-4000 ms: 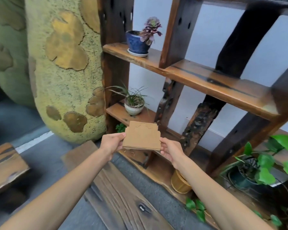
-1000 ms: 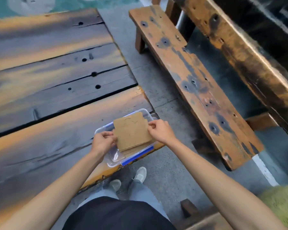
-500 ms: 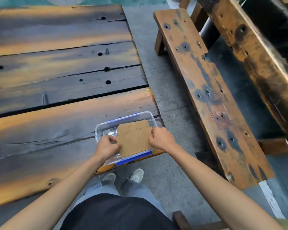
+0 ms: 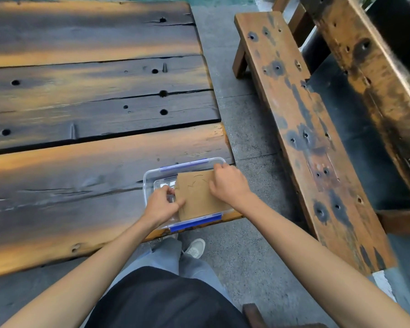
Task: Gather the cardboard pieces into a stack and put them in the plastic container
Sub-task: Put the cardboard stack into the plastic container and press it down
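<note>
A stack of brown cardboard pieces [image 4: 197, 197] lies tilted inside the clear plastic container [image 4: 149, 178] with blue clips, which stands at the near right corner of the wooden table [image 4: 81, 147]. My left hand [image 4: 162, 205] pinches the stack's left edge, inside the container. My right hand [image 4: 227, 183] grips the stack's right edge with curled fingers, over the container's right wall. The stack's near end sits by the blue front clip [image 4: 195, 223].
A long worn wooden bench [image 4: 303, 129] runs along the right, with a dark wooden beam [image 4: 374, 74] behind it. Grey paving [image 4: 244, 129] separates table and bench. My legs and shoes [image 4: 194, 248] are below the table edge.
Four seconds ago I held the stack up before a plant shelf. Over the last second both hands lowered it further into the container on the table.
</note>
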`<state>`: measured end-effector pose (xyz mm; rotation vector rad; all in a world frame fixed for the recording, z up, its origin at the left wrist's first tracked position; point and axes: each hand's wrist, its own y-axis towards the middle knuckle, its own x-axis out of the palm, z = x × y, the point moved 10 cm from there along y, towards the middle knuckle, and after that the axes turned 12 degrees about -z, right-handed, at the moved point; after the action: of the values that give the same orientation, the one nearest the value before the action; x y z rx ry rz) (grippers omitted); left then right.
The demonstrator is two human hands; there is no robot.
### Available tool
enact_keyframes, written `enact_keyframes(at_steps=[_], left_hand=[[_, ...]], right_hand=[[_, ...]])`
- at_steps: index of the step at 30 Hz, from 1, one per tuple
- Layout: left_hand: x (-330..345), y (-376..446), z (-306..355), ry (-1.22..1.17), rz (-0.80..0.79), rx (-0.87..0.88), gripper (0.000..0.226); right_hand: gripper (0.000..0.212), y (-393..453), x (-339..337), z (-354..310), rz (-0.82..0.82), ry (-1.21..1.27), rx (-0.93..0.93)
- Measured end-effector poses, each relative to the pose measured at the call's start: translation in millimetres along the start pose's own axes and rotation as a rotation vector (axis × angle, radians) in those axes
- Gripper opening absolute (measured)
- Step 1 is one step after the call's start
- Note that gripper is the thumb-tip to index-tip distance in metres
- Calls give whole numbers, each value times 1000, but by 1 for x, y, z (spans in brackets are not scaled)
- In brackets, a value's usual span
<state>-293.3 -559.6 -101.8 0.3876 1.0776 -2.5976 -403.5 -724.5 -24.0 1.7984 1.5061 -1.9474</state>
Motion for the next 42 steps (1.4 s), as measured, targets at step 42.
enact_keyframes(at_steps=[42], left_hand=[[26,43,2,152,-342,-9,67]], right_hand=[[104,73,69,-33,-626,-116,-313]])
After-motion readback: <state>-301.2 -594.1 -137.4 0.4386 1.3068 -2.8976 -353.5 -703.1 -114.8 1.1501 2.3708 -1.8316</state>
